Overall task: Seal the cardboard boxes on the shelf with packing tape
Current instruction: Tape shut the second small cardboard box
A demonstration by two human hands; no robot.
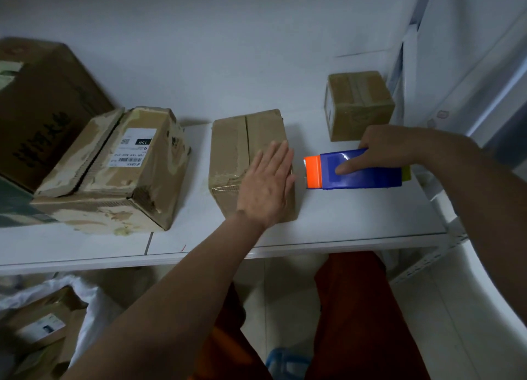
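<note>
The left hand is pressing flat, fingers straight and together, on the small brown cardboard box sitting mid-shelf, which looks light and slidey, while the right hand is gripping the hard blue-and-orange plastic tape dispenser beside it.

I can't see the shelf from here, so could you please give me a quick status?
Left hand flat on middle box. Right hand gripping tape dispenser, beside box. Nothing in the way.

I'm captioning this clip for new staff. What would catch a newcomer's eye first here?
The bright blue-and-orange tape dispenser, held by the right hand just right of the middle box. Next, the left hand lying flat on that box, with the torn labelled box to its left.
</note>
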